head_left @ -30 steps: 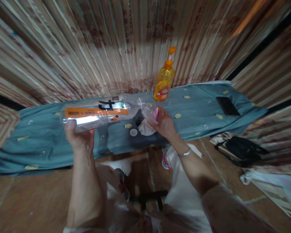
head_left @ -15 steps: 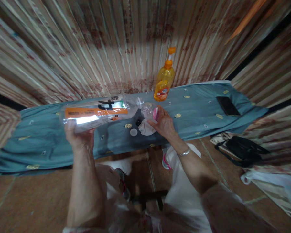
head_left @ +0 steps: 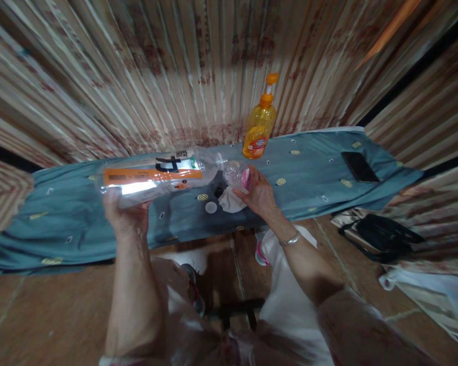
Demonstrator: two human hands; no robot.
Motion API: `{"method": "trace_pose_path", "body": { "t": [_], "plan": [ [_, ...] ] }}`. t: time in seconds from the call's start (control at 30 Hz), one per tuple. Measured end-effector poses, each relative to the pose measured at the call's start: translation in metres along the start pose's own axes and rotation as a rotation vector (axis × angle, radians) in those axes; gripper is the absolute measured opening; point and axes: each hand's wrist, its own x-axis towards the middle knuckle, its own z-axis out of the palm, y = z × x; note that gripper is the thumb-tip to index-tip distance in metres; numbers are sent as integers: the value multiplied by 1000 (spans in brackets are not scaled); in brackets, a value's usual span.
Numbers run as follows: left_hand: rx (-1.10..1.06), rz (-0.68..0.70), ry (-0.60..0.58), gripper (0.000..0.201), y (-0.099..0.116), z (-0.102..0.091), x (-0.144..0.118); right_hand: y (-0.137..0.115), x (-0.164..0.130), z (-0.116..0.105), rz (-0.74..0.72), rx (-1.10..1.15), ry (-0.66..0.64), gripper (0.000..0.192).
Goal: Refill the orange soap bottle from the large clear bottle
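Observation:
My left hand (head_left: 127, 211) is wrapped round the base of a large clear plastic bottle (head_left: 152, 179) with an orange and silver label. The bottle lies sideways in the air, its neck pointing right. Between its fingers my right hand (head_left: 260, 194) grips a small clear plastic container (head_left: 235, 174) with a pink end. The container's left end is right by the bottle's mouth; whether they touch I cannot tell. Beneath my right hand rests a crumpled whitish cloth (head_left: 231, 199). Left of the cloth are a small black round piece (head_left: 218, 191) and a white round cap (head_left: 211, 207).
A pump bottle of orange liquid (head_left: 259, 124) stands at the table's back edge. On the right of the teal-covered table (head_left: 305, 173) lies a dark phone (head_left: 360, 166). A pleated curtain (head_left: 168, 76) hangs behind. A black bag (head_left: 381, 236) sits low at the right.

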Motion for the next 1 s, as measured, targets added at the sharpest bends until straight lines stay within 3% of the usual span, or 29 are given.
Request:
{"method": "trace_pose_path", "body": {
  "t": [1.0],
  "plan": [
    [20, -20, 3, 58, -1, -2, -1, -1, 0, 1, 0, -28, 1, 81]
  ]
}}
